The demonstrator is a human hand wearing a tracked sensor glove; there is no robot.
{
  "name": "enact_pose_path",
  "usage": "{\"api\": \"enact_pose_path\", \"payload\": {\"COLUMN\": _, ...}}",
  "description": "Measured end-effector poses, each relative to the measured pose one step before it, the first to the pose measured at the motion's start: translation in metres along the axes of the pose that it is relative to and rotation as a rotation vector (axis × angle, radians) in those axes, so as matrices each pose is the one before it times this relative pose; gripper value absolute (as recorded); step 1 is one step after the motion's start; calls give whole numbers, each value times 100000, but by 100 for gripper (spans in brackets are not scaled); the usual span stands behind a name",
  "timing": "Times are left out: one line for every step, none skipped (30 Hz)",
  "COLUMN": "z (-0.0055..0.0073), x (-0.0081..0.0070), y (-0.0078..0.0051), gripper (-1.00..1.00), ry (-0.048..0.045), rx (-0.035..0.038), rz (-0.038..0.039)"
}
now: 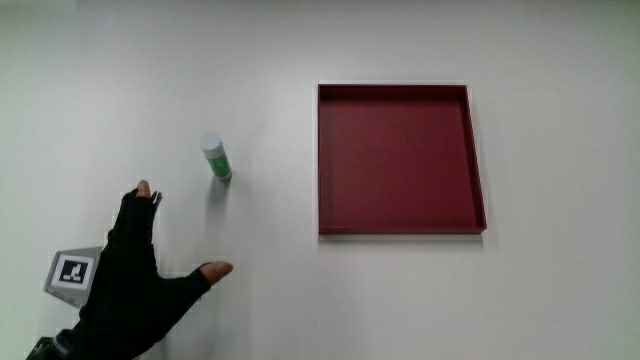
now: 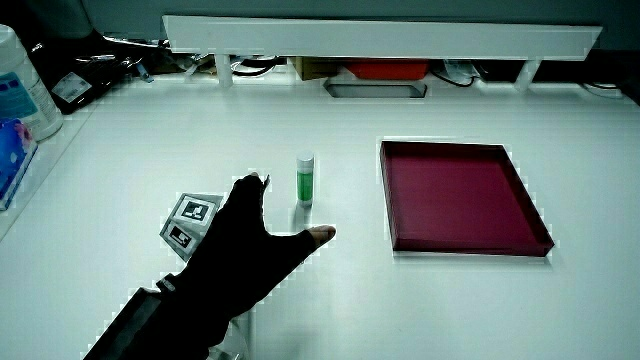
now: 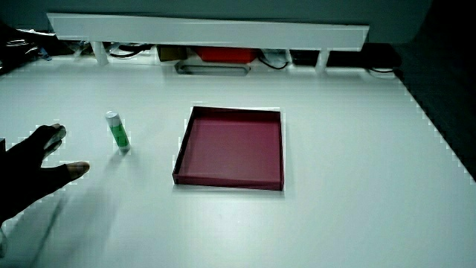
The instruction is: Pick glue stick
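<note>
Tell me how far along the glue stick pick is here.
Nothing is done yet: the glue stick stands upright on the table, beside the red tray. In hand: the hand, open, is nearer the person than the stick and not touching it. Left: closing on it and lifting.

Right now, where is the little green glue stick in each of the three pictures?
Main view: the glue stick stands upright on the table, between the hand and the red tray.
Side view: the glue stick stands just past the fingertips, beside the tray.
Side view: the glue stick stands between hand and tray.
Shared landmark: the red tray.
</note>
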Motion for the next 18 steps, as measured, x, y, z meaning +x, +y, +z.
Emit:
{"api": "enact_pose_path", "payload": {"z": -41, "x": -8, "y": 266, "gripper": 0, "ry": -3679, "rx": -234, "rz": 83}}
{"api": "enact_pose_path", "payload": {"z": 24, "x": -146, "y": 226, "gripper": 0, "ry": 641, "rx": -196, "rz": 4423}}
{"api": "enact_pose_path", "payload": {"z": -7, "x": -103, "y": 309, "gripper": 0, "ry": 442, "rx": 257, "rz": 1508}}
{"api": "enact_pose_path", "payload": {"z": -114, "x": -41, "y": 388, "gripper": 0, "ry": -4874, "rx": 115, "rz": -5723}}
{"api": "enact_pose_path", "payload": {"z": 28, "x": -108, "y": 225, "gripper": 0, "ry": 2340, "rx": 289, "rz": 2701}}
{"api": "enact_pose_path", "payload": {"z": -28, "x": 49, "y": 192, "gripper": 0, "ry": -174, "rx": -817, "rz": 4903}}
{"api": "enact_pose_path", "payload": {"z": -39, "x": -141, "y": 347, "gripper": 0, "ry": 1100, "rx": 156, "rz": 1875}}
{"api": "enact_pose_path", "payload": {"z": -84, "x": 0, "y": 358, "gripper": 0, "ry": -2871, "rx": 74, "rz": -2983}}
{"api": "enact_pose_path", "payload": {"z": -84, "x": -13, "y": 357, "gripper": 0, "ry": -2871, "rx": 74, "rz": -2983}}
{"api": "enact_pose_path", "payload": {"z": -15, "x": -190, "y": 327, "gripper": 0, "ry": 740, "rx": 233, "rz": 386}}
{"api": "enact_pose_path", "payload": {"z": -87, "x": 55, "y": 234, "gripper": 0, "ry": -1886, "rx": 156, "rz": 950}}
{"api": "enact_pose_path", "payload": {"z": -47, "x": -10, "y": 281, "gripper": 0, "ry": 1575, "rx": 22, "rz": -438}}
{"api": "enact_pose_path", "payload": {"z": -125, "x": -133, "y": 335, "gripper": 0, "ry": -1882, "rx": 676, "rz": -3398}}
{"api": "enact_pose_path", "payload": {"z": -87, "x": -177, "y": 243, "gripper": 0, "ry": -285, "rx": -105, "rz": 2201}}
{"api": "enact_pose_path", "payload": {"z": -59, "x": 164, "y": 151, "gripper": 0, "ry": 332, "rx": 405, "rz": 816}}
{"api": "enact_pose_path", "payload": {"z": -78, "x": -74, "y": 247, "gripper": 0, "ry": -608, "rx": 25, "rz": 249}}
{"api": "enact_pose_path", "payload": {"z": -42, "x": -40, "y": 239, "gripper": 0, "ry": 105, "rx": -53, "rz": 456}}
{"api": "enact_pose_path", "payload": {"z": -14, "x": 25, "y": 210, "gripper": 0, "ry": 1566, "rx": 766, "rz": 2286}}
